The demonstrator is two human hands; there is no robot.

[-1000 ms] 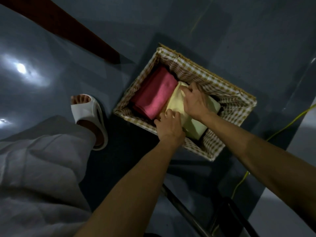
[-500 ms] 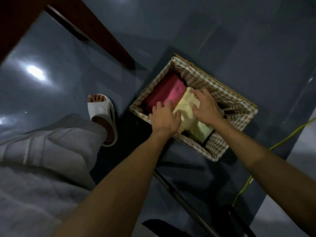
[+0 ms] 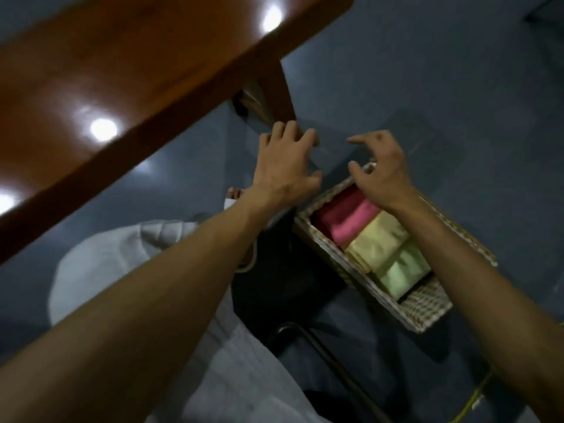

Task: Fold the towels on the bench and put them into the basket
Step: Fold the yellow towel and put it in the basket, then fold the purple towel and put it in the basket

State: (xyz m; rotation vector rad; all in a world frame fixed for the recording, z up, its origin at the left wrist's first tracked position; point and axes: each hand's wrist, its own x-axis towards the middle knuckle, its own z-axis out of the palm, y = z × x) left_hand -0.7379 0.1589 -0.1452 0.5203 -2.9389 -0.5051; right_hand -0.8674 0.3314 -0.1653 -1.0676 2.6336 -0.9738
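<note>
A wicker basket [image 3: 427, 312] with checked lining stands on the dark floor at the right. Folded towels lie side by side in it: a pink towel [image 3: 351, 219], a yellow towel [image 3: 378, 242] and a pale green towel [image 3: 403, 273]. My left hand [image 3: 287, 164] hangs in the air above the floor, left of the basket's far corner, fingers spread and loosely bent, holding nothing. My right hand [image 3: 381, 169] hovers over the basket's far end, fingers loosely curled and empty. The wooden bench [image 3: 122, 80] fills the upper left; no towel shows on the part in view.
A bench leg [image 3: 274, 90] comes down just beyond my left hand. My grey-trousered knee [image 3: 122, 270] and a white sandal [image 3: 233, 198] are at the lower left. A dark metal bar [image 3: 335, 367] and a yellow cable [image 3: 470, 404] lie on the floor near the bottom.
Both hands have let go of the yellow towel and risen out of the basket toward the bench. The view has swung up, bringing the bench top in.
</note>
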